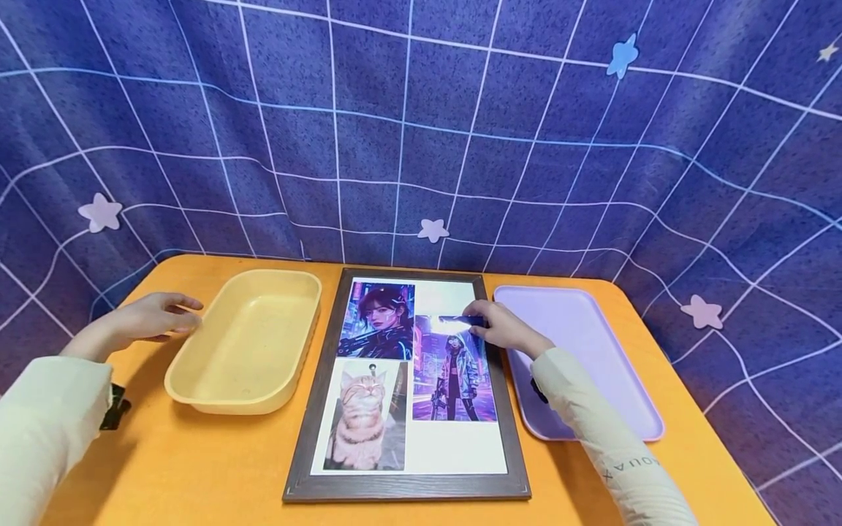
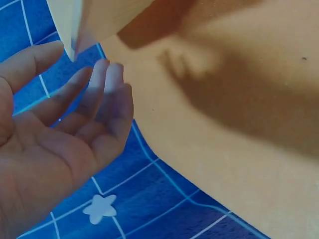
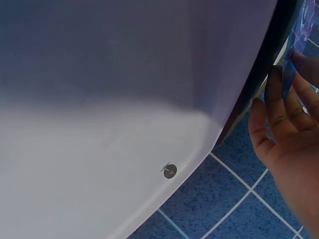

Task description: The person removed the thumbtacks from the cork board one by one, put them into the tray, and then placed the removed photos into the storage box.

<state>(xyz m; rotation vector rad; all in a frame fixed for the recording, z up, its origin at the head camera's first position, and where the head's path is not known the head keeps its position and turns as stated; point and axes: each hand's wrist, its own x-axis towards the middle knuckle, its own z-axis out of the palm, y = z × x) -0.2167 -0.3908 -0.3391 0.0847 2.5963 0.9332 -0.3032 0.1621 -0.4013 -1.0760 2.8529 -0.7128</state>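
Nearby, trays [image 1: 253, 340] flank the frame [image 1: 408, 487], the right hand [image 1: 511, 328] pinching a picture [image 1: 454, 376], the left hand [image 1: 148, 319] relaxed.

Bare hands [image 1: 150, 318], long off-white sleeves [image 1: 49, 416], dark lettering [image 1: 634, 464] on the right, black wrist devices [image 1: 115, 409]

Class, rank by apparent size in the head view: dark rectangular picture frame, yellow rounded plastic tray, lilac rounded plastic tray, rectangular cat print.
1. Dark picture frame
2. Yellow tray, lilac tray: too alike to rank; a pale sleeve partly covers the latter
3. Cat print
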